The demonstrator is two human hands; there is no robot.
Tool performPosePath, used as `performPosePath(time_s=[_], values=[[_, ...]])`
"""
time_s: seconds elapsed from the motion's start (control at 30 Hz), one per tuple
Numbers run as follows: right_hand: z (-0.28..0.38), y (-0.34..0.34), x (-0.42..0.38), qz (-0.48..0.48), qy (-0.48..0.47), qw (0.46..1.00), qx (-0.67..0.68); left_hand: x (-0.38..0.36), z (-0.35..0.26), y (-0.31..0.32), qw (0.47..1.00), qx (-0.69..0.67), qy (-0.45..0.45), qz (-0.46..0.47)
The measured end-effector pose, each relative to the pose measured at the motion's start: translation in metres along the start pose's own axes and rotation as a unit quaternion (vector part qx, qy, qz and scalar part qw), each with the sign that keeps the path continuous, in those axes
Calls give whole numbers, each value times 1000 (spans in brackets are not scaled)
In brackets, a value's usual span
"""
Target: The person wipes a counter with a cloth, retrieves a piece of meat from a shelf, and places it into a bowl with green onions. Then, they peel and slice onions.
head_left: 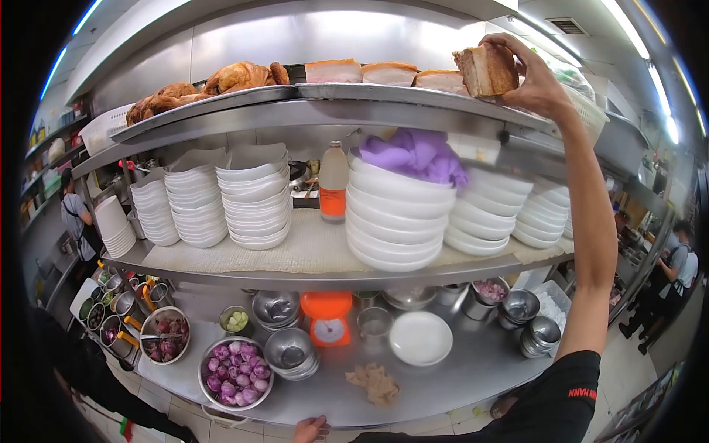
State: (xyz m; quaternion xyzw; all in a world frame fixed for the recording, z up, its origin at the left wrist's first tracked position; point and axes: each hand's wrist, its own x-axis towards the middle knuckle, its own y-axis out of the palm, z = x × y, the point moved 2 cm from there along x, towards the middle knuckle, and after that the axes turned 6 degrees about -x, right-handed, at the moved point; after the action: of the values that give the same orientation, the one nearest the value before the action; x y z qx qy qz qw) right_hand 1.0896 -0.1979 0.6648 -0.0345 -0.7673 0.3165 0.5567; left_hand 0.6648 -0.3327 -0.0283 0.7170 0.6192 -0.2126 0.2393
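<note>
My right hand [538, 77] is raised to the top shelf and closed around a thick block of roast pork belly [487, 70], with its brown side and pale layers showing. It is at the right end of a metal tray [399, 91], where more pork belly pieces [389, 74] lie in a row. To their left, roasted poultry [240, 76] lies on another tray [207, 103]. My left hand [311, 430] is low at the front edge of the steel table [325, 406], its fingers curled in and nothing visible in them.
Stacked white bowls [399, 221], a purple cloth [413, 156] and a bottle [333, 181] fill the middle shelf. Below are a bowl of peeled shallots [236, 374], an orange scale [329, 325], a white plate [420, 339] and a crumpled brown cloth [374, 384]. Other people [676, 269] stand at the sides.
</note>
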Motion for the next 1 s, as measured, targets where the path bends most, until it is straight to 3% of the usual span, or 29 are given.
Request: performPosePath(time_s=[0.13,0.33,0.67,0.83,0.93,1.0], values=[[4,-1,-8,-44,-38,998,-39,2,1,1,1000,21,7,6],[4,-1,-12,-101,-58,993,5,-13,1,5,999,36,26,15],[-23,3,-19,-98,-11,966,240,-16,15,5,1000,14,25,-4],[-1,4,-30,-125,-17,968,219,-15,17,3,999,37,15,-22],[20,8,-41,-151,-72,962,214,12,41,-9,999,7,-25,-28],[41,15,-51,-170,-102,955,223,15,49,-13,999,13,4,-36]])
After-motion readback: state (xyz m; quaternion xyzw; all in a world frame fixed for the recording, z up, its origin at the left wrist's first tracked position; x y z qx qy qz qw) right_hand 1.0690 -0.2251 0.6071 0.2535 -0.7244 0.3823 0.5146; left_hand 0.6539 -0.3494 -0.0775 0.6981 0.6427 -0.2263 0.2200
